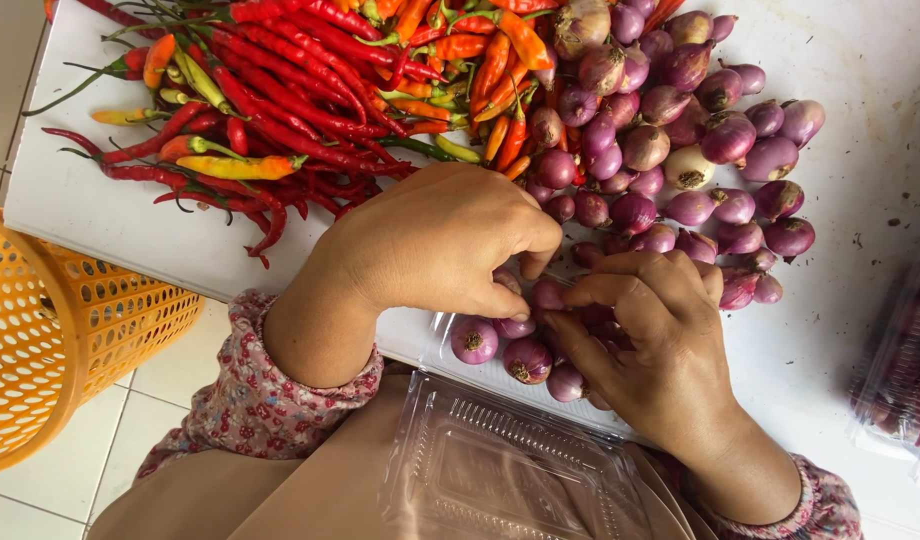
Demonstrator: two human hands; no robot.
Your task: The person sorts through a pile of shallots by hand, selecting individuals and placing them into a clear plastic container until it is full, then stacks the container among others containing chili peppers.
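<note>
My left hand [435, 245] and my right hand [645, 335] meet over a clear plastic clamshell box [440, 335] at the near edge of the white table [860, 120]. Both pinch a purple shallot [547, 296] between their fingertips. Several shallots, among them one [474, 340] at the left, lie in the box under my hands. A big heap of purple shallots [680, 130] lies just beyond my fingers. The box's open lid [500, 470] rests on my lap.
A pile of long red, orange and green chillies [300, 90] covers the table's far left. An orange plastic basket [50, 340] stands on the tiled floor at the left. Another clear packet of shallots [905, 370] lies at the right edge.
</note>
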